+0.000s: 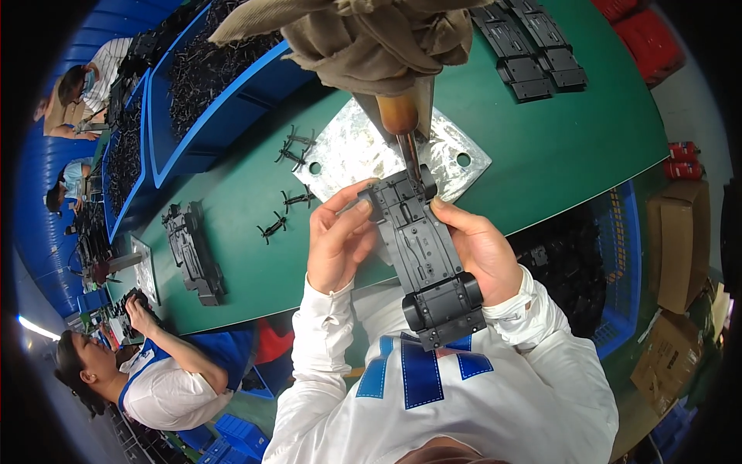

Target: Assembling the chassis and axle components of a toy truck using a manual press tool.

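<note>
A black plastic toy-car chassis [421, 243] lies tilted between my hands, its far end beneath an upright tool [399, 116] with an amber collar and a thin metal tip. The tip meets or nearly meets the chassis; I cannot tell which. With thumb and fingers closed, my left hand [338, 236] grips the far left corner. My right hand [485, 251] holds the right edge, thumb on top and the other fingers partly hidden underneath. Under the tool sits a shiny metal plate [340, 147] with round holes. Small black branched plastic parts [297, 199] lie left of the plate.
Beige cloth [379, 46] wraps the tool's upper part. Blue bins [224, 108] of small black parts stand at left. More chassis lie on the green table [572, 162] at far right and left [192, 251]. A blue crate [618, 255] is at right; a co-worker [166, 379] sits at left.
</note>
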`<state>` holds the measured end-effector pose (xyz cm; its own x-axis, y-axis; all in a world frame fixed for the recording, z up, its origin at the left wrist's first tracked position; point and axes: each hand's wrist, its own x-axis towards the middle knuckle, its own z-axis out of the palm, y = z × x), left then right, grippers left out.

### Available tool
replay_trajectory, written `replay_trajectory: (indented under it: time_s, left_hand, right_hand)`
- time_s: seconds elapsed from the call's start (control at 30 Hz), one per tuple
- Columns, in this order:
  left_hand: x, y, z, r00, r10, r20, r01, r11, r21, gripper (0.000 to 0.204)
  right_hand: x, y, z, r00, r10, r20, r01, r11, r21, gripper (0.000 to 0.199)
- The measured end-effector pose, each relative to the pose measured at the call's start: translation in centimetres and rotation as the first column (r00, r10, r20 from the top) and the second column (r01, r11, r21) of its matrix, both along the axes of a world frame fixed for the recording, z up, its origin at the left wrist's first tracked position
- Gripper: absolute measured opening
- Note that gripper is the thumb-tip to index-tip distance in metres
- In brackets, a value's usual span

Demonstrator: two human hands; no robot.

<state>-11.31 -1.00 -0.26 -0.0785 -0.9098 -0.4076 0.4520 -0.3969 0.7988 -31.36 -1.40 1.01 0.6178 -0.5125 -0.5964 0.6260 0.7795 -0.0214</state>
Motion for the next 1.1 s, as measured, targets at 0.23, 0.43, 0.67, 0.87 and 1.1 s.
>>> replay_trajectory:
  time_s: [0.23,0.43,0.67,0.87,1.1]
  left_hand:
    - [-0.7,2.0,0.0,0.999,-0.029,0.016,0.028,0.999,0.041,0.041]
    - [-0.9,4.5,0.4,0.999,-0.034,0.029,0.036,0.998,-0.056,0.044]
    - [-0.8,7.5,4.4,0.994,0.06,0.095,-0.036,0.972,-0.232,0.049]
    - [-0.1,11.0,7.9,0.889,0.379,0.255,-0.043,0.625,-0.78,0.058]
    - [1.7,10.2,11.7,0.962,0.034,0.27,0.245,0.321,-0.915,0.051]
  right_hand:
    - [-1.2,2.2,-0.4,0.998,0.037,0.047,-0.038,0.999,0.005,0.031]
    - [-1.4,4.4,0.3,1.0,-0.008,-0.025,0.005,0.994,-0.111,0.029]
    - [-1.3,6.9,1.2,0.997,-0.036,-0.067,0.006,0.919,-0.394,0.026]
    - [-2.2,8.1,3.9,0.991,0.015,-0.131,-0.117,0.558,-0.821,0.028]
    - [-1.0,7.6,7.4,0.98,0.086,0.178,0.133,0.38,-0.915,0.027]
